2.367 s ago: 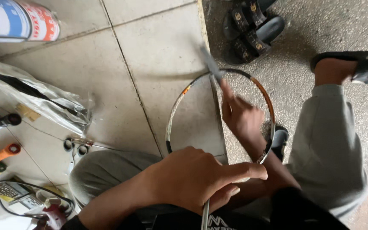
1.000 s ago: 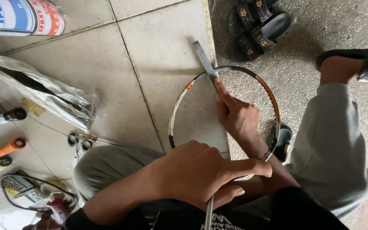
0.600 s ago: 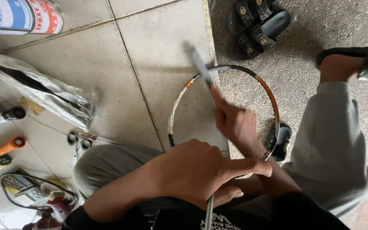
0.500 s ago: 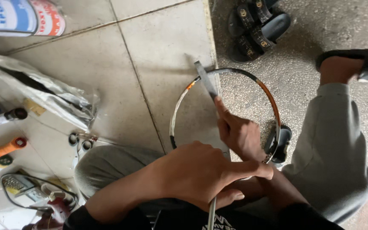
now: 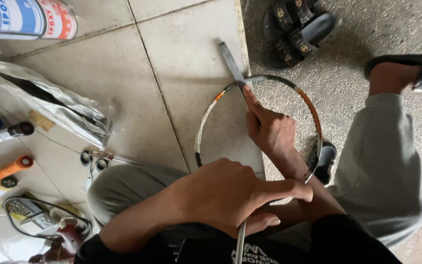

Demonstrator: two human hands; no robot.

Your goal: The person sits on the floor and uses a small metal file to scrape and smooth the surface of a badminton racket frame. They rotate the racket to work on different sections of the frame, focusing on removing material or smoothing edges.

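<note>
A badminton racket frame (image 5: 205,120), white, orange and black, lies over my lap with its hoop above the tiled floor's edge. My left hand (image 5: 230,195) is closed around the racket's throat and thin shaft (image 5: 241,242). My right hand (image 5: 269,129) reaches through the hoop and grips a flat grey metal file (image 5: 230,61). The index finger presses along the file, which lies across the top of the frame. No strings are visible in the hoop.
Two labelled cans (image 5: 25,19) lie at the top left, with a crinkled plastic bag (image 5: 45,102) below them. Scissors (image 5: 94,161), an orange handle (image 5: 3,171) and another racket head (image 5: 40,220) lie at the left. Black sandals (image 5: 294,29) sit on the rough concrete.
My right hand has slid the file back and forth across the top of the frame, ending slightly further out. My left hand has kept its grip.
</note>
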